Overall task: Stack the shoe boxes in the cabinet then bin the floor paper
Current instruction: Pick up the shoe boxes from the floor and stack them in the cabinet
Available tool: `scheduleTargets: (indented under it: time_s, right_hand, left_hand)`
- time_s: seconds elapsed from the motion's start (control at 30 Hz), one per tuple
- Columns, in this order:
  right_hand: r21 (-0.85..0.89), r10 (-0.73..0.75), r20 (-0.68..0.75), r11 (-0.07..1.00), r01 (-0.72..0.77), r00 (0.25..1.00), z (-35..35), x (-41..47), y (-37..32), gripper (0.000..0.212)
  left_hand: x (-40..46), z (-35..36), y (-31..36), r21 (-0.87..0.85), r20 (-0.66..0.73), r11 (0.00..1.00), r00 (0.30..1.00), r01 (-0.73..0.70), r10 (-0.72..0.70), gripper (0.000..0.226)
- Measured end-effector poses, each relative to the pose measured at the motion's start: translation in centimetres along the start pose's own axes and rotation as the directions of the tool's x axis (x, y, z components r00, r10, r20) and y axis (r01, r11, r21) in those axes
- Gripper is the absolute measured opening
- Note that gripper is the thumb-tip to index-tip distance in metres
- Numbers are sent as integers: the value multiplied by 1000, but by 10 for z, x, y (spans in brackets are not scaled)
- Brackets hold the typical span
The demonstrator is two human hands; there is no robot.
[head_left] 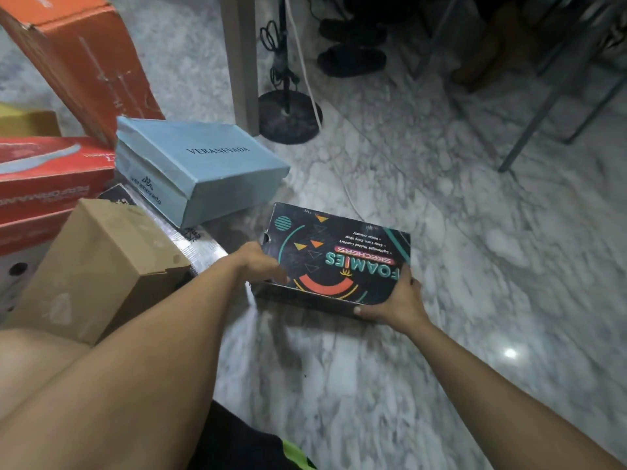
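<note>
A black shoe box (336, 256) with bright neon lettering lies on the marble floor in the middle of the view. My left hand (259, 264) grips its near left corner and my right hand (395, 305) grips its near right corner. To the left a pale blue shoe box (200, 167) rests tilted on a silver box (200, 245). A plain brown box (98, 269) leans in front of them. Red boxes (51, 174) and a tall orange box (81, 56) stand further left. No cabinet, bin or paper is in view.
A round black stand base (288, 117) with cables sits beside a beige post (241, 59) behind the boxes. Dark sandals (351, 61) lie at the top. Grey chair legs (536, 120) cross the upper right. Bare marble floor (475, 266) spreads to the right.
</note>
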State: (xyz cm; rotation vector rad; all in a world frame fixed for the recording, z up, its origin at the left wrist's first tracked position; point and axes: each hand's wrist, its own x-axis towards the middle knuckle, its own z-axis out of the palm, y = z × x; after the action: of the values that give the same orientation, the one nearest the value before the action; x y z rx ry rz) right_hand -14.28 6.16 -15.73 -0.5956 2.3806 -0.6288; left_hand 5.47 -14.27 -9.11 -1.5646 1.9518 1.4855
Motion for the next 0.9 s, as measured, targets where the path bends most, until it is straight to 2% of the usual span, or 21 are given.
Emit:
scheduleTargets:
  time_s: [0.1, 0.2, 0.23, 0.3, 0.37, 0.53, 0.6, 0.73, 0.9]
  right_hand:
    - [14, -5, -15, 1000, 5, 1000, -1, 1, -1, 137]
    - [42, -97, -82, 994, 101, 992, -9, 0, -3, 120]
    - [60, -130, -95, 989, 136, 987, -13, -1, -6, 112]
    - [101, -182, -123, 976, 194, 976, -25, -5, -14, 103]
    - [143, -225, -146, 959, 245, 963, -39, -7, -24, 101]
    - [113, -291, -164, 944, 311, 943, -74, -12, -52, 108]
    - [90, -336, -166, 931, 353, 927, -88, -19, -66, 109]
    - [96, -463, -124, 874, 475, 877, -111, -37, -101, 96]
    - [146, -524, -50, 838, 525, 850, -120, -63, -149, 88]
  left_hand:
    - [-6, 1, 4, 1, 1, 1000, 1000, -22, 22, 23]
    - [-10, -4, 5, -64, -55, 996, 997, -60, 57, 34]
    - [-7, -6, 3, -67, -97, 994, 992, -83, 76, 48]
    - [-1, -9, 1, -8, -182, 993, 977, -116, 113, 89]
    - [-10, -13, 7, 80, -215, 988, 966, -130, 145, 108]
    - [-43, -22, 21, 218, -295, 950, 912, -225, 284, 99]
    - [-54, -30, 22, 241, -330, 944, 895, -226, 299, 99]
    - [-82, -56, 22, 170, -396, 950, 864, -263, 310, 99]
    - [-125, -98, 11, 79, -473, 952, 830, -294, 296, 87]
